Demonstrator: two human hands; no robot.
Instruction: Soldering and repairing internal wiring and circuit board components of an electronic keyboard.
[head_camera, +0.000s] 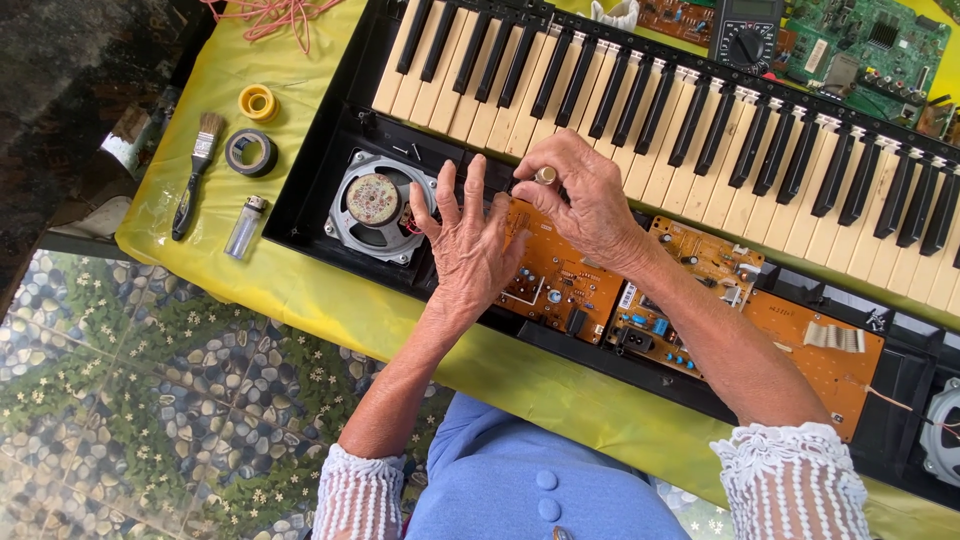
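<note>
Right hand (590, 205): fingers bunched together around a small brass-coloured round-topped tool (546, 175), gripped from above by thumb and fingertips, at the far edge of the orange circuit board (555, 275).
Left hand (470, 245): fingers spread apart and holding nothing, palm down, resting on the black plastic keyboard casing (310, 190) between the speaker and the orange board, fingertips pointing far.
Tool position: just near the row of cream and black piano keys (640, 110), over the board's far left corner.
Round grey metal speaker (375, 205): set in the casing, just left of the left hand.
Second orange board with a white ribbon cable (815, 355): right, well apart from both hands.
Yellow cloth (290, 290): covers the table under the casing.
On the cloth, far left: black-handled paintbrush (195, 175), roll of black tape (250, 152), small yellow tape roll (258, 102), clear lighter (245, 226).
Far right: black multimeter with dial (745, 35), green circuit board (870, 50).
Near edge: white lace cuffs (790, 475) and blue buttoned garment (520, 485).
</note>
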